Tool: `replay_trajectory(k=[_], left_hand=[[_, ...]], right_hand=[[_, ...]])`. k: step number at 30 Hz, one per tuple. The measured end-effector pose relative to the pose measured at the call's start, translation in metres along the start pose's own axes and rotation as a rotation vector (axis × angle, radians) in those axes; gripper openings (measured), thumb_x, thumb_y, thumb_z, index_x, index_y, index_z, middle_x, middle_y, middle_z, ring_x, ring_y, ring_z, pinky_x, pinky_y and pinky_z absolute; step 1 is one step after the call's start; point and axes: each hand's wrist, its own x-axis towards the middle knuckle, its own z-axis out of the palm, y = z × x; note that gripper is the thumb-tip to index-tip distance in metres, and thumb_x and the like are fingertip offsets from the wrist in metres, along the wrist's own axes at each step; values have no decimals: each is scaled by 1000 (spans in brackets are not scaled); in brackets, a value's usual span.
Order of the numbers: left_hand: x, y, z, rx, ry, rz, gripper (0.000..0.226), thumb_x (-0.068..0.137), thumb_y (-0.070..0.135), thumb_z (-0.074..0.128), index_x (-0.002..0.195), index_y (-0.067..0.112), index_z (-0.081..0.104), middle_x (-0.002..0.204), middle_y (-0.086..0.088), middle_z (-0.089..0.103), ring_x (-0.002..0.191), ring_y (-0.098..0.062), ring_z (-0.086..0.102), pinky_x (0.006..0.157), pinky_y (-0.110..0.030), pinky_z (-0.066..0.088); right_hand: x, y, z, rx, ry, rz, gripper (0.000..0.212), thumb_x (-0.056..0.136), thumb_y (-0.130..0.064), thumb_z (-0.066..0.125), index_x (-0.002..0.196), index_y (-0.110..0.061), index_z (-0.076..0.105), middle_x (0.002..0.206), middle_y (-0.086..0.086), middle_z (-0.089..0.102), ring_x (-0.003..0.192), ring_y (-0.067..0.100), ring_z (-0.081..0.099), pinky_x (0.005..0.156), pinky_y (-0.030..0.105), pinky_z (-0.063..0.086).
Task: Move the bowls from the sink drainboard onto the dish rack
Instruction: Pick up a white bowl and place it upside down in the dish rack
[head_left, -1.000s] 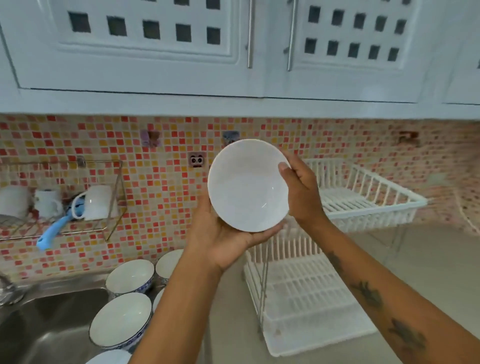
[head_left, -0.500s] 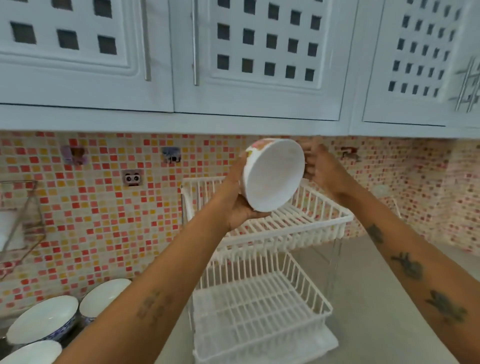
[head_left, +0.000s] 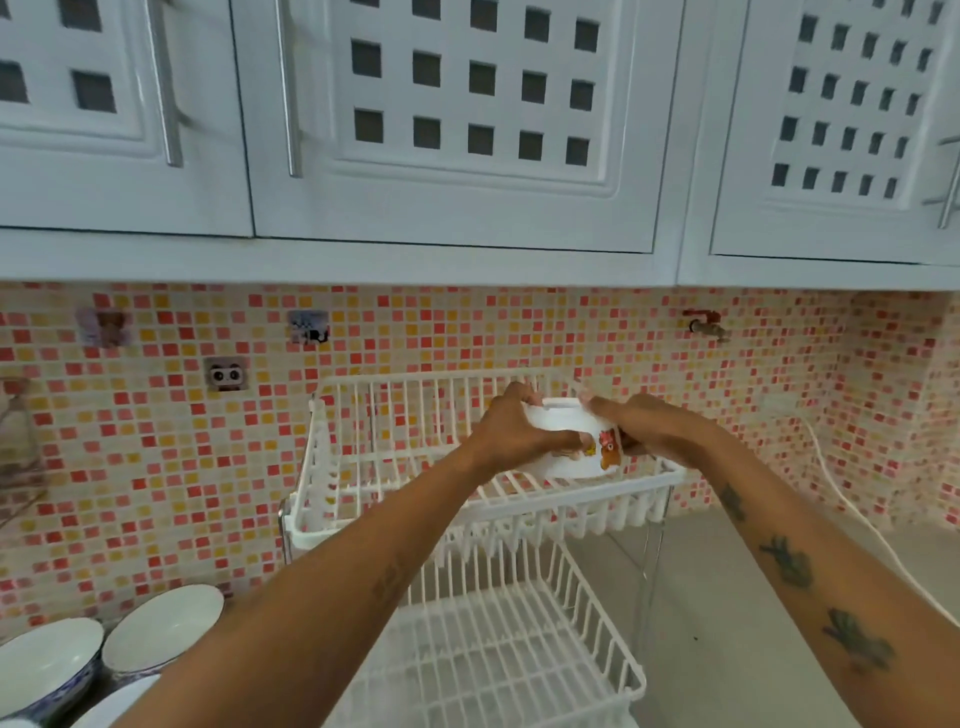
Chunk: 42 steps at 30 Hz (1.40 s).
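Now both hands, left hand and right hand, clasp a white flower-print bowl upside down over the dish rack's top tier, other bowls waiting lower left.

Bowl sat upside down over upper tier of dish rack, between both hands. Other bowls lay left of rack, lower.

White lattice cabinets hang above a pink-and-orange mosaic backsplash.
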Motion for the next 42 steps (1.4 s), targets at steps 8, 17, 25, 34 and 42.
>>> replay_trajectory(k=[8,17,25,34,42], left_hand=[[6,-13,25,243,-69,34,69,69,33,87,120,9,47,124,-5,49,104,-20,52,82,-31,49],[17,-26,30,357,-107,46,55,74,23,83,103,16,37,134,-10,42,104,-20,45,73,-19,40],[16,-25,30,229,-144,-11,58,74,32,83,110,16,41,133,-6,42,106,-18,46,76,-23,44],[12,-21,24,228,-129,-60,77,75,45,79,130,15,34,136,-6,34,121,-22,45,95,-32,46],[-20,-11,-34,-15,95,-34,51,92,56,53,120,13,47,146,-8,44,131,-25,47,97,-35,42]], right_hand=[[20,21,13,-49,62,-33,40,87,-39,61,97,-1,70,90,13,68,75,25,61,75,39,50],[25,33,18,-40,148,-141,39,87,-28,65,102,9,68,105,23,69,86,33,64,82,41,49],[23,35,25,-215,246,-192,34,93,-25,56,98,5,70,106,20,68,92,30,63,71,31,41],[18,40,34,-180,446,-319,31,91,-24,59,114,-4,69,125,13,63,118,27,58,95,31,42],[-24,-8,51,186,484,-679,23,96,-16,53,110,-10,71,113,4,67,105,15,61,97,29,49]])
